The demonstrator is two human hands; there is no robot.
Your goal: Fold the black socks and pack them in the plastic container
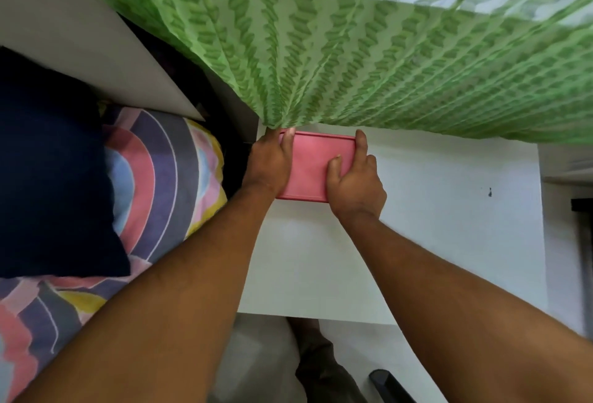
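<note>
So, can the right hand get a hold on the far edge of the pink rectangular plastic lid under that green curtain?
Probably yes: the right hand already lies on the pink rectangular plastic lid, one finger at its far corner. The green patterned curtain hangs just beyond the edge, not over it.

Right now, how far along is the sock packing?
No socks are in view, so folding cannot be checked. The pink lid sits on the container on the white table. In hand: the left hand and right hand press on the lid, likely sealing it. Left: little beyond letting go.
</note>
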